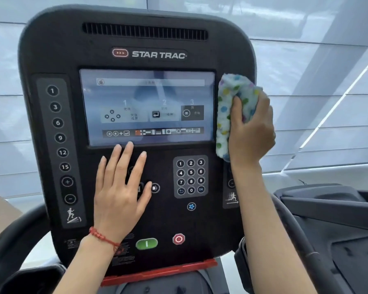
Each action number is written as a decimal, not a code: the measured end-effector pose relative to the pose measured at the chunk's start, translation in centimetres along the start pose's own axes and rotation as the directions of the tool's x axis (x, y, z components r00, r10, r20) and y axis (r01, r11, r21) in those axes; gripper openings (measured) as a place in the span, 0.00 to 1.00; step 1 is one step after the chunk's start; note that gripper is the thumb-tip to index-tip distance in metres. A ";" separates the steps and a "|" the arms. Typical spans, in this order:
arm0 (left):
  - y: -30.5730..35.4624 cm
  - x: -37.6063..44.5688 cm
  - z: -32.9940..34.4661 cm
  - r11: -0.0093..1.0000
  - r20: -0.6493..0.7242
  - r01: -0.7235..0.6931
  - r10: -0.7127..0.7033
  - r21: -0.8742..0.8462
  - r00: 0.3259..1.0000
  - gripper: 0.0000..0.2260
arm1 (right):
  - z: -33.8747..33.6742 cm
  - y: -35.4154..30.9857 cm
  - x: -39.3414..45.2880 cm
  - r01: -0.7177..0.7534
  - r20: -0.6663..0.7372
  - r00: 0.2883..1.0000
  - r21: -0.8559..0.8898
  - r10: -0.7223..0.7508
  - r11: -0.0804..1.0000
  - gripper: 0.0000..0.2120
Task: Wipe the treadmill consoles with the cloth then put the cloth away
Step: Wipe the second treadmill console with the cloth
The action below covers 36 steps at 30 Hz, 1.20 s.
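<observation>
A black treadmill console fills the view, with a lit screen, a number keypad, a green start button and a red stop button. My right hand grips a bunched white cloth with coloured dots and presses it against the console's right edge, beside the screen. My left hand lies flat with fingers spread on the panel just below the screen, over the arrow buttons. A red cord bracelet sits on that wrist.
A second treadmill's dark console and handrail stand at the right. Curved black handrails flank the console at lower left. Behind is a pale glass wall with blinds. A red strip runs under the console.
</observation>
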<state>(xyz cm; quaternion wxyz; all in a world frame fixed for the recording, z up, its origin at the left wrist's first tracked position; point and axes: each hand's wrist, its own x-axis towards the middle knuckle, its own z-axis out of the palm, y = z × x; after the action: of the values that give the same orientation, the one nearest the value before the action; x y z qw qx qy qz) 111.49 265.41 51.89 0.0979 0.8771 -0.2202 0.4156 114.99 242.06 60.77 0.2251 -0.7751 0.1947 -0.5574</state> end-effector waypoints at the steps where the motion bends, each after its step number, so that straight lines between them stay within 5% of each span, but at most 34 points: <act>1: 0.0 0.0 0.0 1.000 -0.002 0.001 -0.001 -0.001 1.000 0.21 | -0.4 0.7 -1.3 0.000 -0.005 1.000 -0.005 0.000 1.000 0.22; 15: -0.1 -0.1 -0.1 1.000 0.011 -0.005 0.005 -0.007 1.000 0.21 | -4.9 7.2 -14.8 -0.037 0.028 0.999 -0.021 0.038 0.999 0.19; 26: -1.2 -4.2 -1.3 0.996 0.018 0.084 -0.084 -0.010 0.996 0.21 | -4.0 2.2 -13.7 -0.247 0.044 0.968 0.012 0.247 0.969 0.18; 36: -6.4 -7.9 -2.7 0.995 0.018 0.099 -0.099 0.012 0.995 0.19 | 0.3 -7.1 -16.3 0.017 0.062 0.998 0.024 -0.018 1.000 0.15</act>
<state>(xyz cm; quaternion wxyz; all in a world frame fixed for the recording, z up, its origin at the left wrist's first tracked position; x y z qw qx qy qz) 108.21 274.40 47.63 0.1116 0.8913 -0.1750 0.4031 110.65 256.95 52.02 0.2350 -0.7910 0.1745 -0.5373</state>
